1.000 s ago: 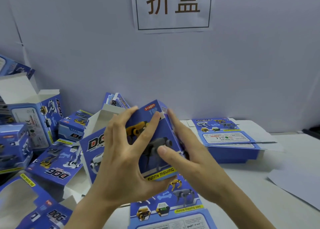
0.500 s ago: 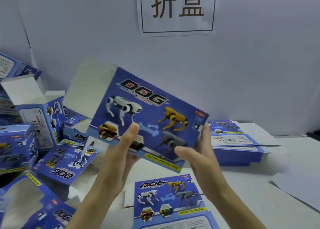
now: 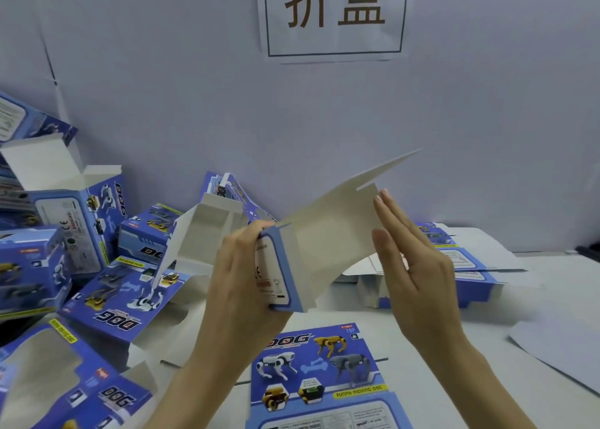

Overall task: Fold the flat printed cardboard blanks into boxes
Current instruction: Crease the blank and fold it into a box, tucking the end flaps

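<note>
I hold a partly opened blue printed box blank (image 3: pixel 328 240) in the air over the table, its white inside facing me. My left hand (image 3: pixel 240 282) grips its near blue side panel, thumb on the label face. My right hand (image 3: pixel 412 266) lies with straight fingers flat against the white inner panel on the right. A long white flap sticks up to the upper right. Another flat blank (image 3: pixel 318 376) with dog prints lies on the table just below.
Several folded blue boxes (image 3: pixel 71 220) are heaped on the left. A stack of flat blanks (image 3: pixel 461 266) sits at the right rear by the wall. A white sheet (image 3: pixel 558 350) lies at the right edge. A paper sign (image 3: pixel 334 12) hangs on the wall.
The blank has been turned from its printed front facing me to its white inside facing me and spread open. My right hand went from holding the edge to lying flat on the inner panel.
</note>
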